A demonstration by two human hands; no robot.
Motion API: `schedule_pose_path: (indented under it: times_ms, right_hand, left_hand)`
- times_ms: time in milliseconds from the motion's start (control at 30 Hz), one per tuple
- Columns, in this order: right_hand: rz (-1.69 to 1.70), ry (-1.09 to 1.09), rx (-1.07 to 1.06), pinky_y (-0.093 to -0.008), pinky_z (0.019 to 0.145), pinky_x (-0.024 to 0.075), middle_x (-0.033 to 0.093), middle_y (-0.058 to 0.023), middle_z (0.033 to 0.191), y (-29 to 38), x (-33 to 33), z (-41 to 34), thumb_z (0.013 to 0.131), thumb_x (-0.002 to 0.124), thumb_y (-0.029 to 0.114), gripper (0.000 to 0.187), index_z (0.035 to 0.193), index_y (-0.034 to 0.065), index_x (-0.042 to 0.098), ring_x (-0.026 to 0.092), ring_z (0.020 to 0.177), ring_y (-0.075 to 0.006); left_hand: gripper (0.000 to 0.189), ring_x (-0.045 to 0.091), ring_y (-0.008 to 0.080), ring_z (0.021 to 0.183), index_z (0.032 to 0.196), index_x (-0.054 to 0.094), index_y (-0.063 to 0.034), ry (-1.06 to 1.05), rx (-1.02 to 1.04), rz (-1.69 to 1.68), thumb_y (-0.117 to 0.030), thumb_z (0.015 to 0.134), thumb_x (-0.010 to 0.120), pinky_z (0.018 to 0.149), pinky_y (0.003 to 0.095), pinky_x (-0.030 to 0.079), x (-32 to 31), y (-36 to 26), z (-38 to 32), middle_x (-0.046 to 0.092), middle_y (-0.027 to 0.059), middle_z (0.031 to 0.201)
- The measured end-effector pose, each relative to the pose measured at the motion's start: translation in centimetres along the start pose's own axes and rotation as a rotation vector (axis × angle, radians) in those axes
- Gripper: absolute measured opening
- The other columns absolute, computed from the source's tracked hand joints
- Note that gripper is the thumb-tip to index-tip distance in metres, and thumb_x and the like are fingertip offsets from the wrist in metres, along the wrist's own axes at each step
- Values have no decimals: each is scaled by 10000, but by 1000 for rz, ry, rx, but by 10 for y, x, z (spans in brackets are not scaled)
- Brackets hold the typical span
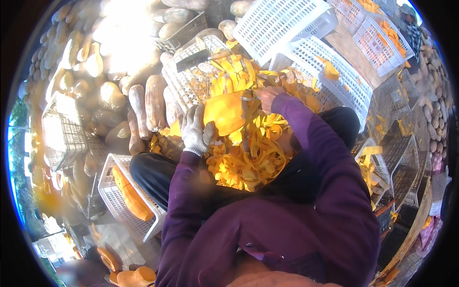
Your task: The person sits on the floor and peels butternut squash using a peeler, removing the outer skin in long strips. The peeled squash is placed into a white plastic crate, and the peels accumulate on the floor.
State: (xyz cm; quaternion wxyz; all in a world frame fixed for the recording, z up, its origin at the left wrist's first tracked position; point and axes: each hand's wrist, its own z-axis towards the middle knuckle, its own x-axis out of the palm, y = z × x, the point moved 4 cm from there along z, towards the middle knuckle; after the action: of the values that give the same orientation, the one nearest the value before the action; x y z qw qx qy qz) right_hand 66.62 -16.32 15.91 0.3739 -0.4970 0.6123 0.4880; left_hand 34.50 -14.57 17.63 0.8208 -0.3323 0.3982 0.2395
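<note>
My left hand (195, 131), in a whitish knit glove, steadies a bright orange peeled squash (224, 114) from its left side. On the squash's right side, my bare right hand (269, 99) grips a metal-framed peeler (250, 98), its head close to or against the flesh. Beneath and around the squash lies a heap of curled orange peelings (251, 158), filling the space between my crossed legs. A broad-bladed knife (192, 61) with a wooden handle rests across a white plastic crate (186, 84) just beyond the squash.
Unpeeled squashes (155, 102) cover the ground on the left. A white crate (107, 179) by my left knee holds a peeled squash (131, 193). More white crates (279, 25) stand stacked at the upper right. Crates with orange pieces (383, 45) stand farther right, near another person (412, 32).
</note>
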Motion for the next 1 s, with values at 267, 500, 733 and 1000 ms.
schedule_pose_path:
  times_ms: [267,500,733,1000]
  right_hand:
    - [145,34,12,-522,883,598,763,-255,1065,23,-18,5,934,588,104,268,1147,28,732,752,1048,-422]
    - [28,29,140,-534,919,573,765,-251,1110,-35,-23,-21,912,642,121,297,1187,59,738,730,1065,-456]
    - [141,-283,6,-548,874,567,752,-269,1038,7,-33,-16,894,637,100,273,1143,18,711,726,1019,-465]
    - [-15,-267,-107,-544,753,562,723,-207,873,56,-48,23,901,640,104,180,1051,7,660,732,870,-429]
  left_hand:
    - [723,535,395,1400,1548,541,-99,-12,8,-36,-575,1004,535,1219,594,305,-2,-1,-2,580,182,1491]
    - [678,569,447,1344,1521,571,-87,46,-53,-28,-546,1025,518,1180,572,363,8,15,22,620,229,1446]
    - [538,690,482,1142,1304,718,-66,258,-62,-39,-490,1095,462,1000,509,537,22,46,93,750,269,1189]
    - [360,703,410,1070,1116,648,-86,444,9,124,-296,851,771,901,532,516,63,91,118,741,182,1063]
